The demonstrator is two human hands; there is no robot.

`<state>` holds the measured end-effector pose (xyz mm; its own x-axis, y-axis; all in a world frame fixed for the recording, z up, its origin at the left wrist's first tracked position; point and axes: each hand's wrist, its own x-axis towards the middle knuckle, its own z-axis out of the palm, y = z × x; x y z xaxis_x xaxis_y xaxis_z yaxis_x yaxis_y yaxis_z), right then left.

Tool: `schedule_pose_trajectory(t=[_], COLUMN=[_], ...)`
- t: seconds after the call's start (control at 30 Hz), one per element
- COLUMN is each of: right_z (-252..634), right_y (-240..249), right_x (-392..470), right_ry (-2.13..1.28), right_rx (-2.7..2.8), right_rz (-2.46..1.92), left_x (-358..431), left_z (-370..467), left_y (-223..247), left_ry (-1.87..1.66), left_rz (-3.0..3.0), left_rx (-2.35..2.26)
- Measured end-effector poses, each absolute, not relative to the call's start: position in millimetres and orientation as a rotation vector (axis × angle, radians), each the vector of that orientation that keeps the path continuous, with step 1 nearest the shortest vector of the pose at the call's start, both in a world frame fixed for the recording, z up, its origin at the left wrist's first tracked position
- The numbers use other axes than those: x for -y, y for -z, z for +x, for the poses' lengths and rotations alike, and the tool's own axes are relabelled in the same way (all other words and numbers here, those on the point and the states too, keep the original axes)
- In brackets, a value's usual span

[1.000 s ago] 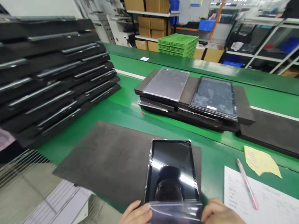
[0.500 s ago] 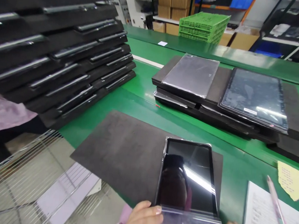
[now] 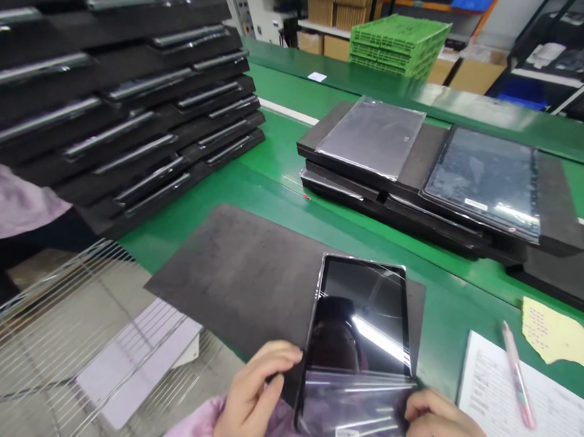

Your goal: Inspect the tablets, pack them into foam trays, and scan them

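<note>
A tablet point(image 3: 335, 317) with a dark, glossy screen lies on a flat black foam sheet point(image 3: 239, 274). Clear plastic film point(image 3: 359, 407), carrying a small white label, is folded over its lower part. My left hand point(image 3: 256, 394) is beside the tablet's lower left edge, its fingers curved and thumb apart, holding nothing. At the lower right, my right hand point(image 3: 447, 426) has its fingers pinched on the film's right edge; the fingertips are partly hidden.
Tall stacked foam layers with tablets point(image 3: 131, 93) stand at left. Behind lie foam layers bearing a wrapped sheet-like device point(image 3: 373, 136) and another tablet point(image 3: 487, 178). A pink pen point(image 3: 518, 374) rests on printed paper point(image 3: 489, 389) near a yellow note point(image 3: 557, 333). A wire rack point(image 3: 91, 338) is lower left.
My left hand has come off the film's left side and opened beside the tablet. More of the film, with its label, and of my right hand now shows as the view has shifted.
</note>
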<state>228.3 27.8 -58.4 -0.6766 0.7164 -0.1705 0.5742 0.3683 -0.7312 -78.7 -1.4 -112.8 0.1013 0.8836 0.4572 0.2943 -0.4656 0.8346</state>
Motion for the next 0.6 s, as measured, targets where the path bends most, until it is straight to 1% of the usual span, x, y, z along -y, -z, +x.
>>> schedule_pose_trajectory(t=[0.03,0.13,0.2,0.23,0.3,0.37,0.47,0.6], right_z=[228,230,231,232,232,231,222,195], right_y=[60,64,66,67,69,74,81,79], right_x=[-26,-21,-17,-15,-13,-16,-32,-66], right_ry=[-1.188,-1.178,-1.193,-1.192,-1.137,-1.030,-0.815,-0.636], right_rx=[2.441,2.420,2.397,2.370,2.289,2.195,1.977,1.793], right_rz=[-1.158,-1.137,-1.154,-1.176,-1.227,-1.271,-1.443,-1.845], left_x=[-4,-24,-38,-44,-51,-50,-34,-9], left_z=[-80,-83,-86,-88,-90,-89,-81,-57], left_y=[108,104,107,109,112,115,119,125], left_ry=[-1.279,-0.847,-0.688,-0.680,-0.775,-0.969,-1.207,-1.322], left_rz=[1.942,2.396,2.502,2.480,2.352,2.191,1.838,1.186], left_rx=[-1.182,-1.173,-1.364,-1.533,-1.825,-1.901,-1.801,-1.564])
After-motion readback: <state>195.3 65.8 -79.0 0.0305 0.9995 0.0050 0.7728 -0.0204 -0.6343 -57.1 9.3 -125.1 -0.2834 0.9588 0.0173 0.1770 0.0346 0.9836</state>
